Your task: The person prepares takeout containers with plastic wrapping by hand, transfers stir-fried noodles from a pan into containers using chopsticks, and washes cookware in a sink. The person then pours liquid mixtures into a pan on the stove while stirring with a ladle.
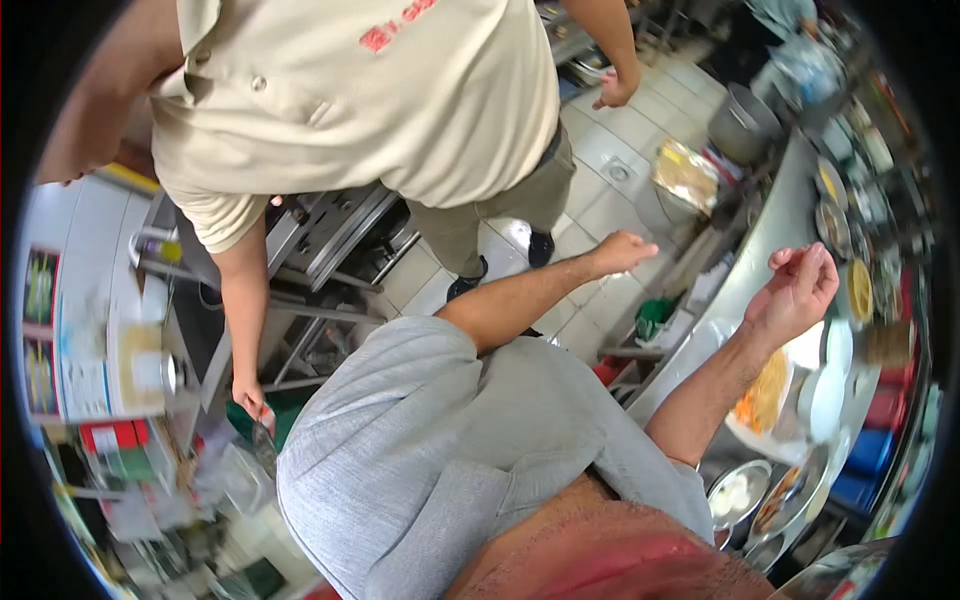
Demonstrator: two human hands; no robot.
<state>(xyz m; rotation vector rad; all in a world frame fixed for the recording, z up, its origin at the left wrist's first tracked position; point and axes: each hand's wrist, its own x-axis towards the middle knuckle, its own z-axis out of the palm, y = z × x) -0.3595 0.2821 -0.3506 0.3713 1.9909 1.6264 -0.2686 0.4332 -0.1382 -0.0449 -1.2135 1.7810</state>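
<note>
My left hand (622, 254) is held out over the tiled floor, fingers loosely bent and partly stretched, with nothing visible in it. Near the metal counter (775, 235), my right hand (795, 292) is raised with bent fingers and the thumb apart; no object shows in it. Beneath and beside my right forearm is a tray of shredded orange and yellow food (765, 390). A metal bowl with white pieces (738, 493) sits closer to my body, beside a dish of mixed food (785, 500).
A co-worker in a beige shirt (370, 100) stands close by, one hand (248, 393) on a metal tool. Metal racks (335, 235) stand behind. A large grey pot (743, 122) and a foil-topped container (685, 178) are beyond the counter. Blue containers (868, 452) line the far side.
</note>
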